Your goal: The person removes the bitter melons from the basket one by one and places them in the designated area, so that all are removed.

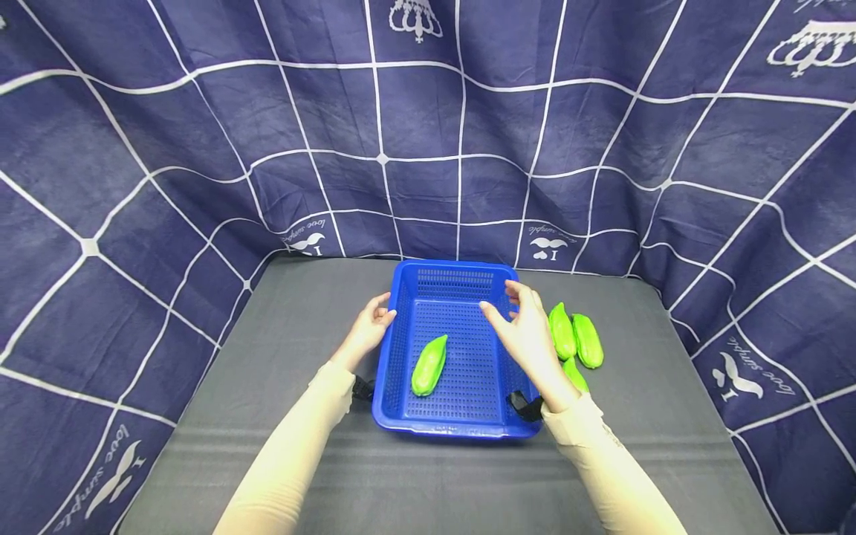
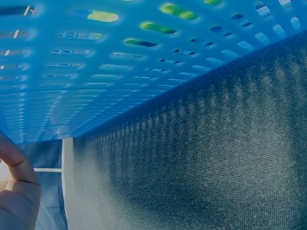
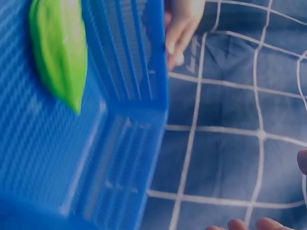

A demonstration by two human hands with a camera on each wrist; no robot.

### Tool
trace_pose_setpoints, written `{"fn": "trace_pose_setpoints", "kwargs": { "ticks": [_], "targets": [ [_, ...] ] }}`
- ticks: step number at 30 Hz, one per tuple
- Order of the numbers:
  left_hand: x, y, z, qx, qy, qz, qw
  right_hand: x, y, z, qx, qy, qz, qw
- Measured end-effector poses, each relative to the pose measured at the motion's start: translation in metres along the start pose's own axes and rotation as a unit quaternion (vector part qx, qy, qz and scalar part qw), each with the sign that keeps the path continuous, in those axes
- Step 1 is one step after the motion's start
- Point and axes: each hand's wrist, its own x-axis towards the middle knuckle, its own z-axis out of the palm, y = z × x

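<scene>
A blue plastic basket (image 1: 455, 429) with slotted walls stands on the grey table. Inside it, left of centre, lies a long green vegetable (image 1: 429, 365) with a pointed tip; the right wrist view shows this vegetable (image 3: 62, 48) too. My left hand (image 1: 366, 327) is at the outside of the basket's left wall, fingers loosely bent; whether it touches the rim I cannot tell. Over the right part of the basket is my right hand (image 1: 524, 327), thumb and fingers spread apart with nothing between them. Only part of the left hand (image 2: 17, 187) shows in the left wrist view.
Right of the basket lie more green vegetables: one (image 1: 562, 332) beside another (image 1: 588, 342), and a third (image 1: 574, 375) partly hidden by my right forearm. A dark blue curtain (image 1: 421, 186) with white lines borders the table (image 1: 301, 312) at the back and sides.
</scene>
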Motion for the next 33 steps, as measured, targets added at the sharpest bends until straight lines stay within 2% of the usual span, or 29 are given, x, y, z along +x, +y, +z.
{"fn": "trace_pose_setpoints", "kwargs": {
  "ticks": [5, 10, 13, 15, 17, 18, 21, 24, 26, 30, 31, 33],
  "targets": [
    [-0.002, 0.002, 0.001, -0.004, 0.002, -0.008, 1.0, 0.013, -0.01, 0.044, 0.019, -0.037, 0.02, 0.9989],
    [-0.002, 0.004, 0.002, -0.003, 0.001, -0.01, 0.9999, 0.014, -0.002, 0.081, -0.019, -0.072, 0.034, 0.9966],
    [-0.002, 0.004, 0.001, -0.008, 0.001, -0.014, 0.9999, 0.013, 0.004, 0.097, -0.043, -0.09, 0.046, 0.994],
    [-0.001, 0.001, 0.0, -0.016, -0.001, -0.006, 0.9998, 0.014, 0.007, 0.104, -0.059, -0.102, 0.059, 0.9913],
    [-0.001, -0.002, -0.001, -0.026, -0.005, 0.005, 0.9996, 0.012, 0.01, 0.11, -0.083, -0.129, 0.082, 0.9847],
    [0.002, -0.008, -0.001, -0.037, -0.006, 0.025, 0.999, 0.011, 0.011, 0.113, -0.096, -0.145, 0.094, 0.9802],
    [0.002, -0.011, -0.002, -0.041, -0.008, 0.038, 0.9984, 0.008, 0.014, 0.118, -0.134, -0.198, 0.127, 0.9625],
    [0.003, -0.009, -0.001, -0.03, -0.008, 0.023, 0.9993, 0.004, 0.014, 0.123, -0.15, -0.232, 0.146, 0.9499],
    [0.0, -0.002, -0.001, -0.015, -0.005, -0.001, 0.9999, 0.002, 0.015, 0.127, -0.153, -0.244, 0.149, 0.946],
    [-0.001, -0.002, -0.001, -0.018, -0.003, 0.005, 0.9998, -0.002, 0.016, 0.133, -0.158, -0.269, 0.142, 0.9393],
    [-0.001, -0.003, -0.001, -0.023, -0.001, 0.019, 0.9995, -0.002, 0.017, 0.134, -0.158, -0.274, 0.139, 0.9382],
    [-0.001, -0.004, -0.002, -0.029, -0.003, 0.025, 0.9993, -0.004, 0.017, 0.136, -0.158, -0.282, 0.136, 0.9365]
  ]
}}
